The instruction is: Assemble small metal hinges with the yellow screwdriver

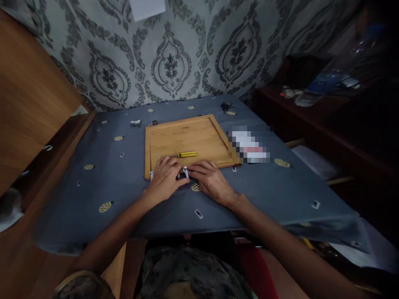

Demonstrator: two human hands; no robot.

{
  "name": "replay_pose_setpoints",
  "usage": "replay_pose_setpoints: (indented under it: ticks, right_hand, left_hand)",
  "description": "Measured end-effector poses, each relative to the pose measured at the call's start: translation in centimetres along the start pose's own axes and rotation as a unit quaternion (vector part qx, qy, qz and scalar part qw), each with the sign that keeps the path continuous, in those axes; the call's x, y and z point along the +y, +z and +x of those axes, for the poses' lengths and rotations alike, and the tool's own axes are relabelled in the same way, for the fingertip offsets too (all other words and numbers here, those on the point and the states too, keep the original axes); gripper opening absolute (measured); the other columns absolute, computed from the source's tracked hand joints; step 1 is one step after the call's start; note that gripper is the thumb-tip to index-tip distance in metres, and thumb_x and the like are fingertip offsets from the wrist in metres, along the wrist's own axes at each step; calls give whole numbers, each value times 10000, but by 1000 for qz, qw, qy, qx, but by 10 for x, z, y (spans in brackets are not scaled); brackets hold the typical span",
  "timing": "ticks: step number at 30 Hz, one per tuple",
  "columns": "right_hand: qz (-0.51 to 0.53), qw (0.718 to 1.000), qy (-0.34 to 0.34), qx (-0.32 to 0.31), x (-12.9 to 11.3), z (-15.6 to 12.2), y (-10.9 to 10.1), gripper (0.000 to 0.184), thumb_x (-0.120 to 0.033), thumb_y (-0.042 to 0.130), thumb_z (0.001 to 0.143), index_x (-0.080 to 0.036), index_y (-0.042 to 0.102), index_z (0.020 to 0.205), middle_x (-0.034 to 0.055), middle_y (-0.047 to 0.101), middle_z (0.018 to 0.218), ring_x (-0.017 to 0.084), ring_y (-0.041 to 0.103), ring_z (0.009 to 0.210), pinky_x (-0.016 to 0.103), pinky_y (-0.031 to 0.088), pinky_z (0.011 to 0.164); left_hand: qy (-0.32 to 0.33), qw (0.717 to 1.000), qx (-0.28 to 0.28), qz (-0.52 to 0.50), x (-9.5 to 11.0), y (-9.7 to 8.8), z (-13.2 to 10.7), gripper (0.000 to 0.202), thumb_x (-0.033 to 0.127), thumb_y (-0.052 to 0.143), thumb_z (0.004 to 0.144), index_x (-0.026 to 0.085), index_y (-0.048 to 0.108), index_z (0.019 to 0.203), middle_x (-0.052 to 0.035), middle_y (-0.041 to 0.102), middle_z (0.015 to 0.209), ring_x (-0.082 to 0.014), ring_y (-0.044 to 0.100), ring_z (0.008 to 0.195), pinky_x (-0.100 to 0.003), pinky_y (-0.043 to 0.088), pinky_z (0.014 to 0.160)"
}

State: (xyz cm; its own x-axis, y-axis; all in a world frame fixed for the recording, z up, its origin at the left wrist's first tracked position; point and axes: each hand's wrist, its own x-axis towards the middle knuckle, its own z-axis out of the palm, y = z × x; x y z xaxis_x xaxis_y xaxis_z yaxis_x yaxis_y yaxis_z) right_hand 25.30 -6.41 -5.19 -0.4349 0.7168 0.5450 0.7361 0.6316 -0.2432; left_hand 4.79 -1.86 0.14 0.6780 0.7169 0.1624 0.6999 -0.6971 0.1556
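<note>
A framed wooden panel (187,135), like a small cabinet door, lies flat on the table. At its near edge is a small silvery metal piece (185,171), which looks like a hinge. My left hand (165,176) is bent over that edge, its thumb reaching to the metal piece from the left. From the right, the closed fingers of my right hand (212,178) touch the same piece. Hands and fingers hide much of it. Just beyond my fingers, a screwdriver (187,154) with a yellow handle rests on the panel, its tip pointing left.
A patterned blue-grey cloth (131,211) covers the table. Another metal fitting (135,123) lies at the back left, and a dark object (228,107) at the back right. A blurred-out white item (249,145) sits right of the panel. Wooden furniture (37,104) borders the left side.
</note>
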Motion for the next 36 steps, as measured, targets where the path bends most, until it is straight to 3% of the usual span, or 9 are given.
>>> replay_pose_setpoints:
  ticks: [10,16,19,23,28,32,36]
  right_hand:
    - [18,999,25,-11,4,1,-3,419,-28,506,912,-245,742,1183,56,775,1235,245,668,1143,464,549,999]
    - [1,993,118,-22,34,31,-12,492,-73,464,932,-152,620,1392,153,711,1333,306,623,1213,514,519,1038]
    - [8,988,150,-47,46,46,-5,456,-112,565,891,-160,666,1333,150,756,1206,323,649,1104,502,519,991]
    - [43,984,166,-45,50,53,5,300,-110,595,863,-194,769,1092,127,767,1018,306,651,1016,469,507,958]
    - [124,973,190,42,49,45,-4,153,-284,666,889,-212,757,988,78,726,904,237,660,849,379,544,800]
    - [192,939,230,169,44,39,-21,302,-512,614,948,-217,676,941,14,666,788,155,607,644,284,500,587]
    - [240,898,258,262,34,37,-32,420,-615,516,985,-237,509,800,-70,492,571,91,444,441,228,383,447]
  left_hand:
    - [-10,1000,-10,-25,-2,0,3,343,481,809,854,163,720,949,-77,696,1059,-295,620,1097,-449,464,944]
    - [-11,999,-20,-36,-1,-1,3,320,467,813,855,173,735,956,-79,707,1064,-306,620,1124,-455,450,960]
    - [-9,999,-23,-37,-1,-2,3,316,469,802,866,174,732,955,-80,708,1062,-304,616,1125,-445,442,949]
    - [-8,999,-19,-44,-2,0,2,329,473,786,880,171,724,995,-80,707,1079,-298,606,1139,-429,430,936]
    - [-10,999,-11,-53,-3,4,1,312,464,778,889,169,715,971,-75,696,1055,-291,596,1129,-413,417,906]
    - [-9,998,-11,-57,-4,5,1,313,462,783,887,169,713,971,-69,689,1036,-282,591,1117,-404,405,904]
    - [-10,998,-15,-56,-4,4,0,328,471,789,880,166,717,977,-63,690,1022,-277,593,1096,-395,397,903]
